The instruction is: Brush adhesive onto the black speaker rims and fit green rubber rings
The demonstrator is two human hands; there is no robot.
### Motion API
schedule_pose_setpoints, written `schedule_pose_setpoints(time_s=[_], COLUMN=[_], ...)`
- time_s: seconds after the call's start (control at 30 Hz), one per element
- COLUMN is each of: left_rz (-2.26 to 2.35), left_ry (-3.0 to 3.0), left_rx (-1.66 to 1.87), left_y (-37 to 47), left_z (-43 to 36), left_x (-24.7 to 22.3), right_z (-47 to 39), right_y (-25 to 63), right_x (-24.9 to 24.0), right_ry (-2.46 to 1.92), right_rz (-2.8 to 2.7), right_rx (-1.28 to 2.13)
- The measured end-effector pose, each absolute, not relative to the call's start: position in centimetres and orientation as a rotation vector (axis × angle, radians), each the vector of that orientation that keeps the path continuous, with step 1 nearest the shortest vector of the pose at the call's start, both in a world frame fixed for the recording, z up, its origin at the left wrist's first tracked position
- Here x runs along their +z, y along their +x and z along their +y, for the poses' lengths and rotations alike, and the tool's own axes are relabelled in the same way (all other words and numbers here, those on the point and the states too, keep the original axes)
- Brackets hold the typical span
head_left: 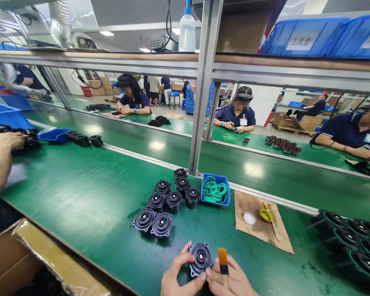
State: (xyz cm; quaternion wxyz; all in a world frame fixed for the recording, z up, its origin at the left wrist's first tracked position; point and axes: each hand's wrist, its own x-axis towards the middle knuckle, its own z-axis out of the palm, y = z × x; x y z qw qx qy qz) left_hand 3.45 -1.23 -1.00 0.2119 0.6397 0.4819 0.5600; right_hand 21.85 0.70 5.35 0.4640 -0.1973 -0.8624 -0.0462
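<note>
Near the front edge of the green bench, my left hand [178, 274] grips a round black plastic housing [201, 255] with small lugs and a light dot at its centre. A thin greenish line shows along the housing's lower rim. My right hand [234, 278] holds a flat brush [223, 260], its orange-tan bristles pointing up, while its fingertips meet the housing's right side. Several similar black housings [162, 224] stand in a group farther up. Beside them is a blue bin [229, 193] with green rubber rings [214, 189] inside.
A cardboard sheet [245, 199] carries a white disc [249, 218] and a yellow container [265, 215] with a stick. Green-ringed housings [357, 242] stand at right. A cardboard box [33, 255] sits lower left, near a co-worker's hand [6, 142]. A metal post [202, 94] rises behind.
</note>
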Motion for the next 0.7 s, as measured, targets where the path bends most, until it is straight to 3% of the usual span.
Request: schedule_pose_setpoints(time_s=[0.17,0.33,0.47,0.57,0.7], left_rz=[1.315,1.288,1.270,1.313,1.317], left_ry=[1.851,1.918,1.783,1.650,1.601], left_rx=[1.661,1.268,1.033,1.067,1.129], left_y=[2.9,1.8,1.9,2.6,3.0], left_z=[-0.5,0.4,0.7,0.7,0.6], left_x=[0.0,0.3,1.0,1.7,2.3], right_z=[0.6,0.9,1.4,1.4,0.9], right_y=[22.4,24.3,25.0,24.8,24.3], right_x=[7.0,9.4,9.9,10.2,10.4], right_ry=[-0.748,-0.947,-1.119,-1.204,-1.203], right_rz=[-1.846,-1.453,-1.387,-1.316,-1.183], right_rx=[0.609,1.140,1.067,0.982,1.161])
